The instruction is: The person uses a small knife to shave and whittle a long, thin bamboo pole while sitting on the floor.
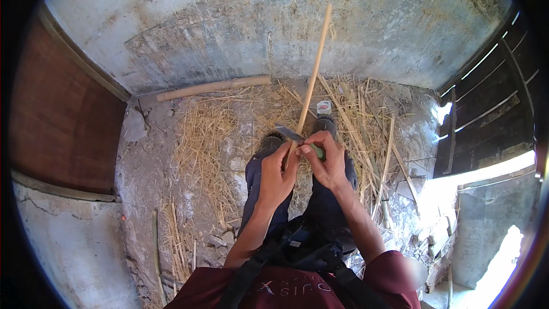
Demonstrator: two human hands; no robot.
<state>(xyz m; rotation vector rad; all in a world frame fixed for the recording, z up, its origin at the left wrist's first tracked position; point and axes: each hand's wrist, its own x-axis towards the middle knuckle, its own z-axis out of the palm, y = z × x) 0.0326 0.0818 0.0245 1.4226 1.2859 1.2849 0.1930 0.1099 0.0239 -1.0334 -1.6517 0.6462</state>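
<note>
A person stands looking down at their own two hands, held close together in front of their legs. The left hand [278, 173] has its grip closed around the lower end of a long, thin, pale stick [313, 74], which rises away from the hands and slants slightly to the right, its far end reaching up against a grey, stained concrete wall [229, 17]. The right hand [327, 160] has its grip clamped on the green handle of a knife [297, 136]; the dull metal blade points left and lies across the stick just above the left hand's fingers, touching it.

Below the hands are the person's dark trousers and two dark shoes [324, 123], planted on a rough concrete floor [137, 194]. Dry yellow straw [206, 137] and split slivers of cane are scattered all over the floor around the feet. A thicker, pale bamboo pole [211, 87] lies on the floor along the foot of the wall, well apart from the hands. A brown wooden panel [63, 114] stands at the left. At the right, bright daylight comes through a slatted opening [492, 97]. The person wears a dark red shirt with black straps across the chest.
</note>
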